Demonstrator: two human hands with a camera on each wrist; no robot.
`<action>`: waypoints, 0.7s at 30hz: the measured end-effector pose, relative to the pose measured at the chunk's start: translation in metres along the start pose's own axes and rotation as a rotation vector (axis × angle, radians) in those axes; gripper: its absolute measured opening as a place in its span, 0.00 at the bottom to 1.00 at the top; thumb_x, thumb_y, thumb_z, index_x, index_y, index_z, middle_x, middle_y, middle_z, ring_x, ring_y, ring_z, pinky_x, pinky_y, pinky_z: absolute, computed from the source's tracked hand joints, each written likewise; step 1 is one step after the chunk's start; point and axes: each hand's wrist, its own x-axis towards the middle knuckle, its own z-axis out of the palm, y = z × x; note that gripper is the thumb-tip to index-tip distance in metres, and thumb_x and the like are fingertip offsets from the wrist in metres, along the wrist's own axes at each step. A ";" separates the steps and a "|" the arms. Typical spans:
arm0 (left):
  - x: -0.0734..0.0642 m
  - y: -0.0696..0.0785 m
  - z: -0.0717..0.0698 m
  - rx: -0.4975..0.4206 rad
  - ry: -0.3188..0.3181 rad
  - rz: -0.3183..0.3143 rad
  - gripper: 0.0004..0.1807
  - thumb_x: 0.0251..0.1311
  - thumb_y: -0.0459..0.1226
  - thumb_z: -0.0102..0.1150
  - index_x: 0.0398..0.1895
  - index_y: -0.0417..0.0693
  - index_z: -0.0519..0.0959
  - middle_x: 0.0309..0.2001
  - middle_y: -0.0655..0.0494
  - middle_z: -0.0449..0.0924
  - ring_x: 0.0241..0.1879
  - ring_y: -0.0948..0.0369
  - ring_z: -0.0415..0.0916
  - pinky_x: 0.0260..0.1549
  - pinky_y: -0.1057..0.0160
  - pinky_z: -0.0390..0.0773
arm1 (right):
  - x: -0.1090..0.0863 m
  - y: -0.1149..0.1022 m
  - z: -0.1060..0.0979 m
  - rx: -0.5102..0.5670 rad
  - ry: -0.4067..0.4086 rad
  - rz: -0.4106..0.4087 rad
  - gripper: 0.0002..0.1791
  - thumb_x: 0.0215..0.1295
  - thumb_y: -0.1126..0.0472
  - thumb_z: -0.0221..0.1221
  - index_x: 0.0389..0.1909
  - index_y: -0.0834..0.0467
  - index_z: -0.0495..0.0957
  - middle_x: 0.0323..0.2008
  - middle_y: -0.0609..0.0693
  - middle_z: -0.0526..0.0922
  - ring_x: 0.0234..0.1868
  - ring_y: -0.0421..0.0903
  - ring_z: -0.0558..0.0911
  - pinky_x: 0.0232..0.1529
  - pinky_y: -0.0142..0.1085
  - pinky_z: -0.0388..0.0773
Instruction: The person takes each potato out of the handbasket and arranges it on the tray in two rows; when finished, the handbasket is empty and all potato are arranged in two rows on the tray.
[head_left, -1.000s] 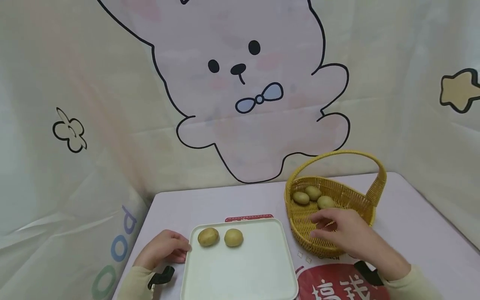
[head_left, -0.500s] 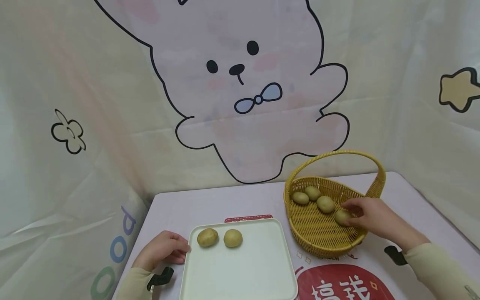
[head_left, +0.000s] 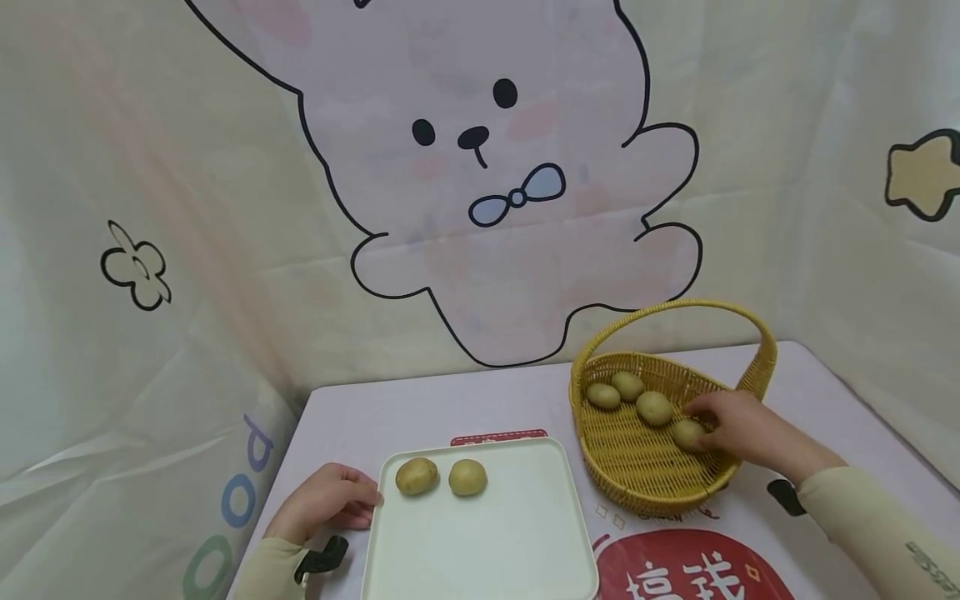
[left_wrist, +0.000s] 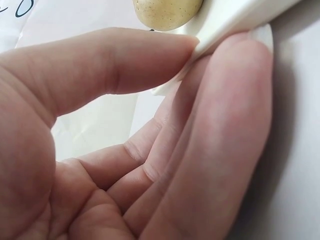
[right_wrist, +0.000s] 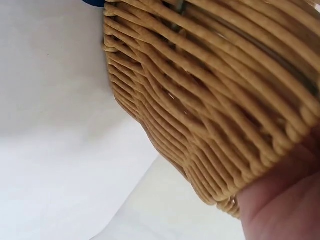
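My left hand (head_left: 326, 500) is at the left edge of the white tray (head_left: 480, 550); in the left wrist view its thumb and finger pinch the tray's rim (left_wrist: 220, 30). Two potatoes, one oval (head_left: 416, 477) and one rounder (head_left: 468, 477), lie near the tray's far edge. Over the right side of the yellow wicker basket (head_left: 633, 502) reaches my right hand (head_left: 742, 427), its fingers and thumb on a potato (head_left: 687, 435) inside. The right wrist view has mostly the basket's outer wall (right_wrist: 165, 100), which hides the fingertips.
Several other potatoes, among them one in the middle (head_left: 654, 408), lie toward the back of the basket. Its tall handle (head_left: 690, 304) arches above. The table (head_left: 420, 408) carries a red printed patch (head_left: 690, 567). A cartoon-printed cloth (head_left: 487, 267) hangs behind.
My right hand has moved right inside the basket from above its middle, and its fingers have come onto the potato at the right. The left hand and tray have stayed put.
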 end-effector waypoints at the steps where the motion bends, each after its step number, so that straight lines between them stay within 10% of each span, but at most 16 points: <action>1: 0.000 0.000 0.000 -0.001 -0.002 0.003 0.12 0.63 0.36 0.71 0.43 0.34 0.87 0.27 0.54 0.86 0.26 0.63 0.84 0.32 0.64 0.91 | 0.001 0.000 0.000 0.002 -0.007 0.004 0.23 0.58 0.63 0.77 0.53 0.69 0.86 0.48 0.63 0.90 0.52 0.63 0.86 0.54 0.65 0.84; 21: 0.001 -0.001 -0.001 0.013 0.005 0.016 0.13 0.62 0.37 0.72 0.43 0.34 0.87 0.27 0.53 0.87 0.26 0.62 0.85 0.32 0.63 0.91 | 0.002 -0.002 0.003 0.011 -0.035 -0.009 0.24 0.61 0.55 0.78 0.52 0.66 0.88 0.47 0.59 0.91 0.49 0.56 0.86 0.52 0.59 0.86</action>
